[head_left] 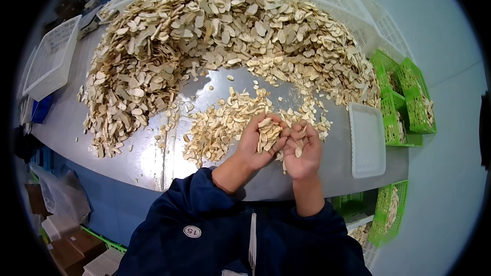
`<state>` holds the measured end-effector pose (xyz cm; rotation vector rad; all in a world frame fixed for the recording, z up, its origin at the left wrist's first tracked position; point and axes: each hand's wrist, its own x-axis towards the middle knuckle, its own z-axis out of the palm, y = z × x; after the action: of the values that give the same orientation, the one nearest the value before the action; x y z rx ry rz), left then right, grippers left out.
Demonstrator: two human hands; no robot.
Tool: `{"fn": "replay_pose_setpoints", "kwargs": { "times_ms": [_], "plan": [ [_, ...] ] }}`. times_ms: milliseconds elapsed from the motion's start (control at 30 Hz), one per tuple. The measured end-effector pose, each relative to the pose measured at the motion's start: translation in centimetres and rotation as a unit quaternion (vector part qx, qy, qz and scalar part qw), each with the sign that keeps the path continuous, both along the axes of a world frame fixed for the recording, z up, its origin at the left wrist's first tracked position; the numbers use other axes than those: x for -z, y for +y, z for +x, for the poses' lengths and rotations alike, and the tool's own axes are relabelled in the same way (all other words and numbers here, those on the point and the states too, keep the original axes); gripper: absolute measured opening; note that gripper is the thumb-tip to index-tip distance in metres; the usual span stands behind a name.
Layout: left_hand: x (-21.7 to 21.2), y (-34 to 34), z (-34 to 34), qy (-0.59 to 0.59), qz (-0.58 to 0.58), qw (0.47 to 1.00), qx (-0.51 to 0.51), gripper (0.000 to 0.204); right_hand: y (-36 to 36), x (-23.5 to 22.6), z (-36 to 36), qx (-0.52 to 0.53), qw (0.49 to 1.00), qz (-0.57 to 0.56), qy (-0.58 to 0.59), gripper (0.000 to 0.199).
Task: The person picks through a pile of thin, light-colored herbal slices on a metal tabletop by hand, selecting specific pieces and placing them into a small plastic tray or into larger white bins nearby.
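Thin slices (268,135) — pale cream, tan-tinged, irregular — in both hands (250,149)

From afar I see factory-like workshop: metal tabletop (337,153), heaped pale slices (245,25), perforated white crates (51,79), green baskets (413,92), cardboard boxes (84,244).

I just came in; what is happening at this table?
A person in a dark blue jacket holds a handful of pale slices in the cupped left hand; the right hand, beside it, has a few slices. A small pile lies on the metal table near them, and a larger heap curves beyond. A white tray sits at the right.
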<state>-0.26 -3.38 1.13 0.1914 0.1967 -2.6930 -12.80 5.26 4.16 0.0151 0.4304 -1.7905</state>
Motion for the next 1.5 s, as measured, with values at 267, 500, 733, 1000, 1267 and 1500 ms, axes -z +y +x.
{"fn": "replay_pose_setpoints", "kwargs": {
  "times_ms": [267, 500, 733, 1000, 1267, 1500],
  "plan": [
    [-2.2, 1.4, -2.2, -0.12, -0.164, 0.945, -0.257, 0.026, -1.8, 0.2, 2.9, 0.144, 0.985, -0.046, 0.088, 0.037],
    [-2.3, 4.0, -1.8, -0.336, -0.51, 0.738, -0.286, 0.022, -0.2, -1.3, 4.7, 0.11, 0.989, 0.037, 0.086, 0.044],
    [-4.1, 8.1, -3.7, -0.345, -0.75, 0.512, -0.238, 0.023, 5.0, 1.6, 3.0, 0.099, 0.993, -0.053, -0.045, 0.045],
    [-7.0, 15.6, -7.9, -0.175, -0.927, 0.298, -0.147, 0.038, 13.1, 2.1, 0.9, 0.227, 0.965, -0.026, 0.13, 0.039],
    [-7.1, 17.7, -8.4, -0.062, -0.927, 0.347, -0.125, 0.036, 27.1, 5.4, -4.3, 0.327, 0.88, -0.19, -0.289, 0.045],
    [-6.6, 13.4, -5.5, -0.104, -0.905, 0.379, -0.164, 0.032, 37.7, 22.6, -10.8, 0.599, 0.742, 0.259, -0.152, 0.05]
  ]
}}
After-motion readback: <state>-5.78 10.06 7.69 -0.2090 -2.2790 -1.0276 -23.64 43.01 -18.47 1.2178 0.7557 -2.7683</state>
